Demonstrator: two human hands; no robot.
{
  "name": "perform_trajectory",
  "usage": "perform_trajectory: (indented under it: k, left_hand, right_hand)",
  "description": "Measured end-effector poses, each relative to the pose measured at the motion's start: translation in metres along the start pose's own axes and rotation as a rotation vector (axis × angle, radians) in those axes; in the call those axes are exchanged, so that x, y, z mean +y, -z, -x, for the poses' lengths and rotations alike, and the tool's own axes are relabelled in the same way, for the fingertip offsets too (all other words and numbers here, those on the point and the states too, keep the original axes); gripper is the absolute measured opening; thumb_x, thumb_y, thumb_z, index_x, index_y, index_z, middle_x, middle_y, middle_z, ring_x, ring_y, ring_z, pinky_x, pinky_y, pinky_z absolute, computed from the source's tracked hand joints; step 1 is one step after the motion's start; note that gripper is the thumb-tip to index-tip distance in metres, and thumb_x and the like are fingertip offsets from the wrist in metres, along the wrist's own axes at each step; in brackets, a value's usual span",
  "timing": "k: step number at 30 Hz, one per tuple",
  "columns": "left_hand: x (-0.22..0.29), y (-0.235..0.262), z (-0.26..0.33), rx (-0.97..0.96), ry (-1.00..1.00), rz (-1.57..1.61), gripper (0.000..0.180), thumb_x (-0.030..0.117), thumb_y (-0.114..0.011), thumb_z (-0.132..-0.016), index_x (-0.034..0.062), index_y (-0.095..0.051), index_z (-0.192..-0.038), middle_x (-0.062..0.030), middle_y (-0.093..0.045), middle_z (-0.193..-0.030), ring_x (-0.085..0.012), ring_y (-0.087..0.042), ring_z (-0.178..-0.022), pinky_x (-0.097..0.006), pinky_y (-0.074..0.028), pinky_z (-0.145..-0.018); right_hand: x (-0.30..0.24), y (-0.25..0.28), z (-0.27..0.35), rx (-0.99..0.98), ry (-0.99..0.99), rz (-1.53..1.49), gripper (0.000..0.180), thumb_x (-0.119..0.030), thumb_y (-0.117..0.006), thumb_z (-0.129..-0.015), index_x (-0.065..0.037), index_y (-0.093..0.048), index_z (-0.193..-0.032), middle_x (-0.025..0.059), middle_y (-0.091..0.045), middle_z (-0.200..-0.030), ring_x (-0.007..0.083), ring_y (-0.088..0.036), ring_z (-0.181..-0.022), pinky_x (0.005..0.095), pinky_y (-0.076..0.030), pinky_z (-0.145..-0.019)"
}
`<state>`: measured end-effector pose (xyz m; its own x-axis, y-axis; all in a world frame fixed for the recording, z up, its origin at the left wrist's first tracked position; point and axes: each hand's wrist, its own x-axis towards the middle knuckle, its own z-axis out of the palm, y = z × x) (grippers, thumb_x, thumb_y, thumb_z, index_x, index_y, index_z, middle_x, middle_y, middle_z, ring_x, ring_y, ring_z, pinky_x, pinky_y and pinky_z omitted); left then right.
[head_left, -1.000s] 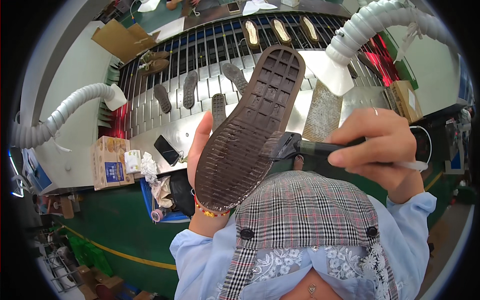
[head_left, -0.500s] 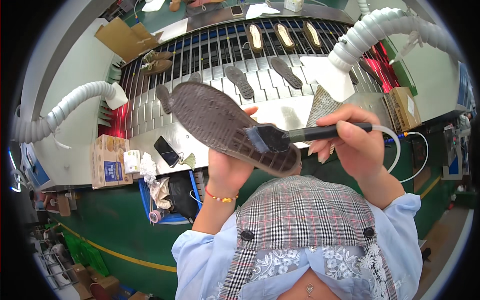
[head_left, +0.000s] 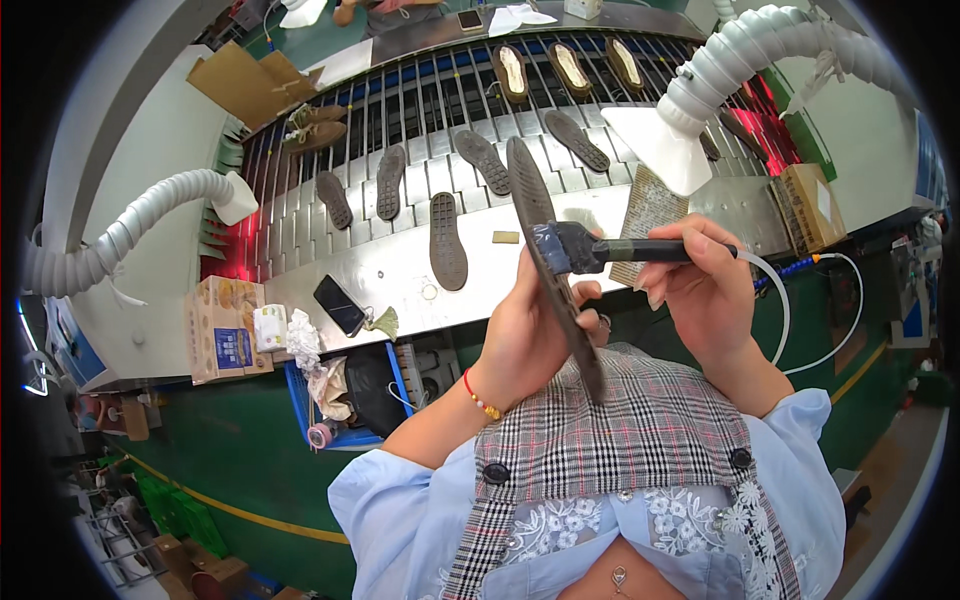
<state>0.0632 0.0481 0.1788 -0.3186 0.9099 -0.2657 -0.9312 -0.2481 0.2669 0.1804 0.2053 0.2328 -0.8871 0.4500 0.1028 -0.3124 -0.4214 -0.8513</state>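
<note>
My left hand (head_left: pixel 522 335) grips a dark brown shoe sole (head_left: pixel 531 195) that stands nearly edge-on above my lap. In my right hand (head_left: pixel 708 295) is the black handle of a flat brush (head_left: pixel 582 248), with a pale hose (head_left: pixel 785 310) running from its end. Its bristles touch the sole's treaded face. On the metal bench to the left lies another sole (head_left: pixel 448 245), beside a small tan block (head_left: pixel 505 237). Several more soles (head_left: pixel 390 185) rest on the slatted conveyor beyond.
White flexible ducts hang at left (head_left: pixel 165 190) and right (head_left: pixel 745 65). A phone (head_left: pixel 340 305), a carton (head_left: pixel 215 335) and a blue bin (head_left: pixel 345 437) are at left. A textured pad (head_left: pixel 650 220) lies beyond my right hand. Lined shoes (head_left: pixel 570 70) sit on the far bars.
My left hand has moved right and turned the sole from its broad face to nearly edge-on. The brush has shifted slightly right and up, still against it. Soles behind have come into sight.
</note>
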Motion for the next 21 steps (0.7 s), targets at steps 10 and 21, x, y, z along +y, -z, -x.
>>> perform_trajectory:
  k: [10,21]
  left_hand:
    - [0.031,-0.026,-0.008,-0.201,-0.588,-0.145,0.067,0.039,-0.047,-0.097,0.0019,-0.024,-0.148,-0.0099,-0.057,-0.098,-0.0104,-0.048,-0.061,-0.021,-0.04,-0.049]
    - [0.043,-0.016,0.001,-0.322,-0.854,-0.354,0.068,0.038,-0.035,-0.1,0.0018,-0.011,-0.151,-0.012,-0.056,-0.101,-0.0103,-0.043,-0.059,-0.019,-0.034,-0.05]
  right_hand:
    - [-0.031,-0.066,0.0,-0.44,0.772,1.038,0.03,0.0,-0.072,-0.07,0.008,-0.064,-0.098,0.0151,-0.067,-0.08,0.0243,-0.066,-0.063,0.025,-0.05,-0.052]
    - [-0.015,-0.076,0.002,-0.533,0.897,0.95,0.028,-0.001,-0.07,-0.069,0.011,-0.065,-0.094,0.0172,-0.067,-0.081,0.023,-0.065,-0.062,0.0288,-0.056,-0.057]
